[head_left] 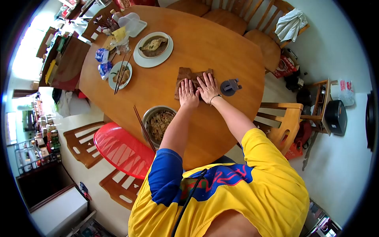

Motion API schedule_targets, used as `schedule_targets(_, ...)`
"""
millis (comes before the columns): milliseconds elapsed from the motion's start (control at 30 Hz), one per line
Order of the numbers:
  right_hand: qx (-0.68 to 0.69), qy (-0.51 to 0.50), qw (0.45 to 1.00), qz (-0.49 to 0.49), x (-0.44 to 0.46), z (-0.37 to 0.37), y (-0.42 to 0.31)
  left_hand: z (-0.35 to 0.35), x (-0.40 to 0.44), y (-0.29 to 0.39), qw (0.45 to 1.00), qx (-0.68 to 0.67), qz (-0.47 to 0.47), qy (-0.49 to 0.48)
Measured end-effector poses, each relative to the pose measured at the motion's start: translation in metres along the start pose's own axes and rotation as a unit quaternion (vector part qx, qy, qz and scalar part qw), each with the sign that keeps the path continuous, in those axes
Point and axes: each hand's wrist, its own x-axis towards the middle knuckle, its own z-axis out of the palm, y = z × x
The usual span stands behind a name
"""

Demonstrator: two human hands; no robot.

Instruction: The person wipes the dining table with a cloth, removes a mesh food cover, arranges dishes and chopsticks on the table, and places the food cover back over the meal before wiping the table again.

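A brown cloth [184, 74] lies on the wooden table, folded or spread flat. My left hand [188, 93] rests palm down on its left part, fingers stretched out. On its right part lies my right hand [207, 87], also flat with the fingers spread, a thin bracelet at the wrist. The two hands nearly meet at the thumbs. Just right of the cloth, apart from my right hand, stands a small grey holder with a round base [230, 87]. What lies under the palms is hidden.
Nearer me is a metal bowl of noodle-like food [160, 123] with chopsticks [143, 125] beside it. Farther back are a fish dish [154, 46], a small plate of food [120, 75] and blue-white packets [103, 63]. A red plastic basket or cover [124, 149] and wooden chairs [285, 122] surround the table.
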Motion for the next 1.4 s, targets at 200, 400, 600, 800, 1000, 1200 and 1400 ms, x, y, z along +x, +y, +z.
schedule_targets(200, -0.011, 0.029, 0.999, 0.043, 0.068, -0.003, 0.004, -0.028, 0.073, -0.014, 0.998, 0.034, 0.051, -0.007)
schedule_targets(400, -0.049, 0.060, 0.995, 0.059, 0.142, -0.009, 0.019, -0.035, 0.154, -0.022, 0.989, 0.057, 0.109, 0.077)
schedule_targets(600, -0.051, 0.088, 0.991, 0.082, 0.213, -0.010, 0.038, -0.050, 0.231, -0.020, 0.985, 0.090, 0.122, 0.078)
schedule_targets(800, -0.055, 0.105, 0.989, 0.085, 0.271, -0.013, 0.058, -0.057, 0.293, -0.017, 0.983, 0.082, 0.129, 0.107)
schedule_targets(1000, -0.059, 0.109, 0.988, 0.090, 0.311, -0.021, 0.066, -0.059, 0.338, -0.020, 0.978, 0.075, 0.138, 0.135)
schedule_targets(1200, -0.061, 0.104, 0.988, 0.094, 0.316, -0.024, 0.067, -0.059, 0.340, -0.019, 0.978, 0.073, 0.135, 0.142)
schedule_targets(1400, -0.076, 0.067, 0.992, 0.071, 0.285, -0.011, 0.062, -0.062, 0.294, -0.014, 0.986, 0.068, 0.118, 0.093)
